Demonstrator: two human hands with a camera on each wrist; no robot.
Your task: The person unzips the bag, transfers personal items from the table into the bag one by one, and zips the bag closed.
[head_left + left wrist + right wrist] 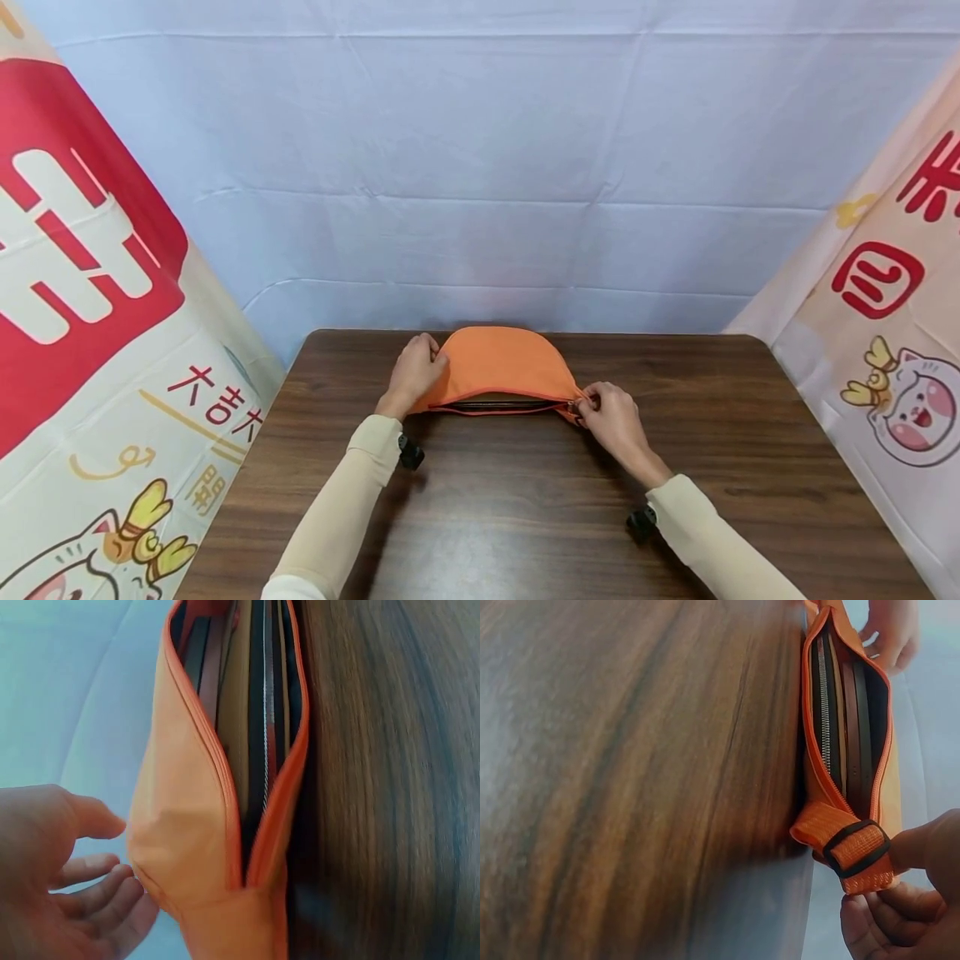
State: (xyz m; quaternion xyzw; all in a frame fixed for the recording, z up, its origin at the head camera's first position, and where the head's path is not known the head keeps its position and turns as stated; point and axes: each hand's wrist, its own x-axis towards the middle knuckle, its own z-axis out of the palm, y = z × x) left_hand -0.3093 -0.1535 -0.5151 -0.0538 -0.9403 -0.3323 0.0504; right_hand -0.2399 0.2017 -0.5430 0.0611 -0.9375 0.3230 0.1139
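An orange waist bag (506, 362) stands on the table with its zipped mouth open toward me. Inside, a dark piece with a silver zipper (824, 705) and several flat brown, maroon and dark items stand side by side. At the bag's left end my left hand (416, 371) has its loosely bent fingers and thumb right at the fabric; the left wrist view shows thumb and fingers apart. My right hand (613, 421) pinches the other end between thumb and fingers, beside the black strap buckle (856, 847) and a folded orange strap.
The brown wooden table (480, 517) has its far edge just behind the bag. A pale cloth (480, 167) hangs beyond that edge, and printed cloths (892, 333) hang at both sides. Dark wrist cameras (411, 452) sit on both wrists.
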